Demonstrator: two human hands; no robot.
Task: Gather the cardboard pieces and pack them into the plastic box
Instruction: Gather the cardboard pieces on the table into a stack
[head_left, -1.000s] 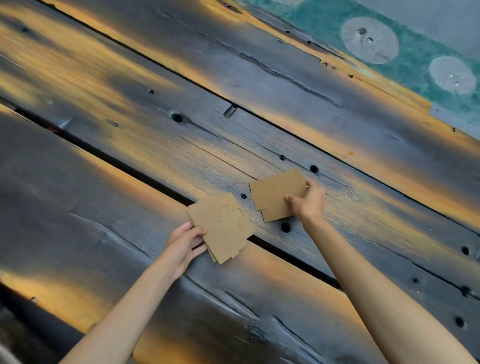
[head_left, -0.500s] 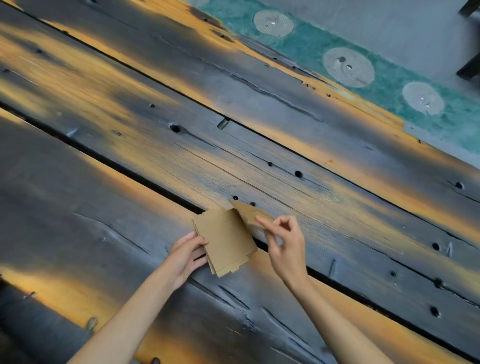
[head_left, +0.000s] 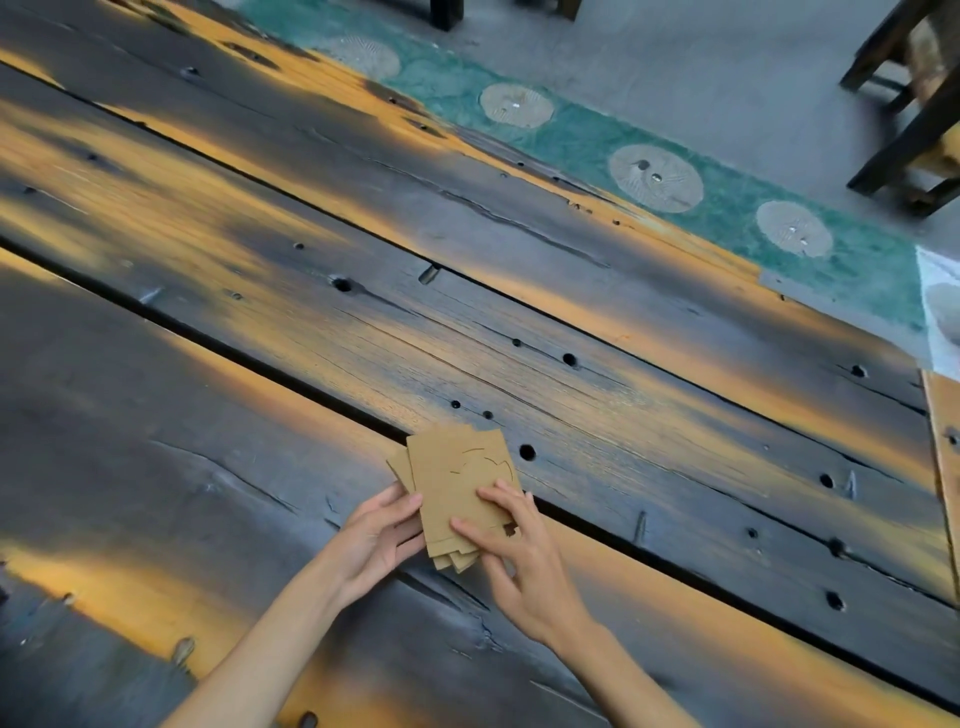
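A stack of brown cardboard pieces (head_left: 457, 483) lies on the dark wooden plank table (head_left: 260, 415), near its middle front. The top piece has thin curved cut lines in it. My left hand (head_left: 376, 540) holds the stack's left edge, thumb on top and fingers under. My right hand (head_left: 519, 561) grips the stack's lower right corner, fingers spread over the top piece. The lower ends of the pieces fan out unevenly between my hands. No plastic box is in view.
The table has wide gaps between planks, knot holes and orange patches. Beyond its far edge lies a green mat with pale round patterns (head_left: 654, 176) on a grey floor. Dark wooden chair legs (head_left: 904, 135) stand at the top right. A white sheet corner (head_left: 943, 312) shows at the right edge.
My right hand carried a loose cardboard piece from the right onto the stack held by my left hand. Both hands now hold the stack together. The view has tilted up.
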